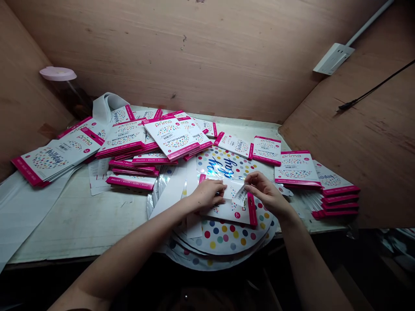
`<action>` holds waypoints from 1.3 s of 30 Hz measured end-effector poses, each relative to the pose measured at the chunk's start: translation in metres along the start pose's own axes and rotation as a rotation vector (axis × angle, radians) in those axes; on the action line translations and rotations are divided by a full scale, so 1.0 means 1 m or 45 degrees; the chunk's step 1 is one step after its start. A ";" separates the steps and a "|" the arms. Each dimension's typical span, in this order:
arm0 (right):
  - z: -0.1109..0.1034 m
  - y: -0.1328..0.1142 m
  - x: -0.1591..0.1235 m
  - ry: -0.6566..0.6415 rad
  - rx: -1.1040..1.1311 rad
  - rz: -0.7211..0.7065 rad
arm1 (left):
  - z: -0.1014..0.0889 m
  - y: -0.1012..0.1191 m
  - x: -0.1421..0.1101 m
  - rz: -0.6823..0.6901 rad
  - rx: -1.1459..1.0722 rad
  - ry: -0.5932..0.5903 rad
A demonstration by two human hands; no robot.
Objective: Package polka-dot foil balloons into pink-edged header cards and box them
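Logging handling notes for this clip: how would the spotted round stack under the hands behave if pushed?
The spotted stack would probably slide and fan, since its layers sit offset. Its shiny, crinkled left edge hints at floppy, slippery sheets. Its front, overhanging the table, may sag.

The left hand (207,194) partly hides the packet (227,213); the barcode label (240,195) is too small to read.

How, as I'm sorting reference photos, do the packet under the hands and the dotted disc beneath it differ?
The packet is rectangular and smaller; the dotted disc is round and larger. The packet has pink bands; the dotted disc shows none. Both carry multicoloured dots on white.
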State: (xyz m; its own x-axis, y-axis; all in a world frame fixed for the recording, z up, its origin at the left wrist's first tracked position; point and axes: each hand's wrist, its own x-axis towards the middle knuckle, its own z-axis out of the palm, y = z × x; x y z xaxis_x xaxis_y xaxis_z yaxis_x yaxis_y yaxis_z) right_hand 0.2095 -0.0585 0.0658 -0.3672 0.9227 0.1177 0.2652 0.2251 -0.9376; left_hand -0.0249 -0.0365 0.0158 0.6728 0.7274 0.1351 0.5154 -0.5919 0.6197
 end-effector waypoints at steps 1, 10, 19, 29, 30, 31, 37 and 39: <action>0.000 0.001 0.002 -0.068 0.004 0.006 | 0.000 0.000 0.000 -0.008 -0.012 0.004; 0.018 0.018 0.028 -0.482 -0.440 -0.070 | -0.001 0.002 -0.002 -0.161 -0.055 0.063; 0.032 0.024 0.026 -0.379 -0.609 -0.169 | -0.001 0.002 -0.004 -0.157 -0.121 0.085; 0.056 0.037 0.004 0.092 -0.889 -0.197 | 0.002 0.000 -0.007 -0.080 -0.216 0.125; 0.056 0.039 0.001 0.146 -0.899 -0.226 | 0.002 0.000 -0.008 -0.073 -0.227 0.133; 0.057 0.040 -0.003 0.179 -0.905 -0.266 | 0.002 0.000 -0.008 -0.067 -0.233 0.141; 0.059 0.032 -0.037 0.141 -1.016 -0.509 | 0.003 -0.004 -0.006 -0.012 -0.186 0.146; 0.060 0.027 -0.046 0.140 -1.072 -0.621 | 0.003 -0.005 -0.005 0.017 -0.168 0.136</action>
State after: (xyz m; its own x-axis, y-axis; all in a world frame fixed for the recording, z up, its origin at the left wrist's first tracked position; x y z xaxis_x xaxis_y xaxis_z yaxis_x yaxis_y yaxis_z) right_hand 0.1798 -0.1136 0.0148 -0.5318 0.6832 0.5004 0.6715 0.7002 -0.2424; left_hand -0.0297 -0.0383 0.0096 0.6154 0.7566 0.2210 0.4277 -0.5561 0.7126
